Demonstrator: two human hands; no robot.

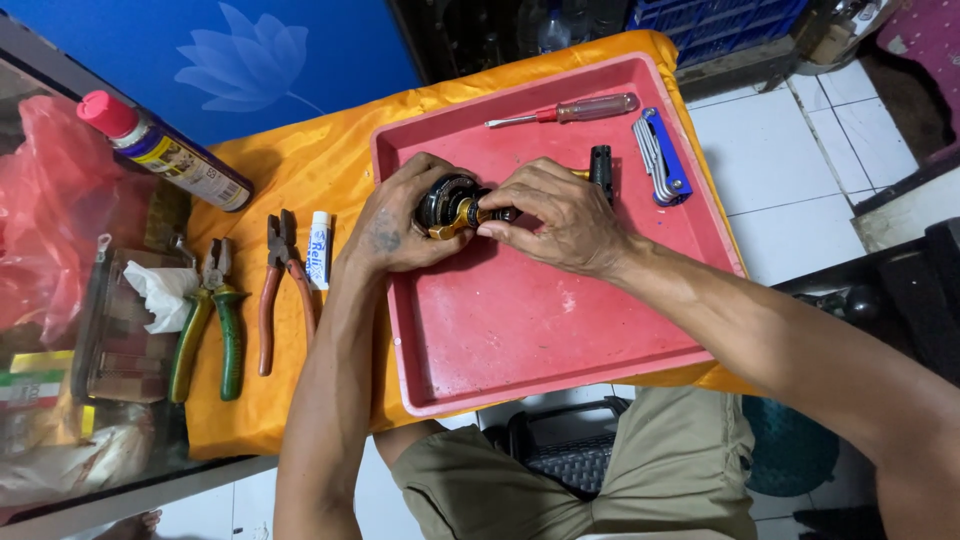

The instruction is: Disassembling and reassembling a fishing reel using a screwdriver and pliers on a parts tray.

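Two hands, left [400, 222] and right [555, 215], clasping one black-and-gold reel [452, 205]; one screwdriver [565, 111], two pliers [285, 285] alongside.

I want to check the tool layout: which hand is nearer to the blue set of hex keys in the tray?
Right. The right hand grips the black and gold part just left of the blue hex key set; the left hand holds the part's far side, further away.
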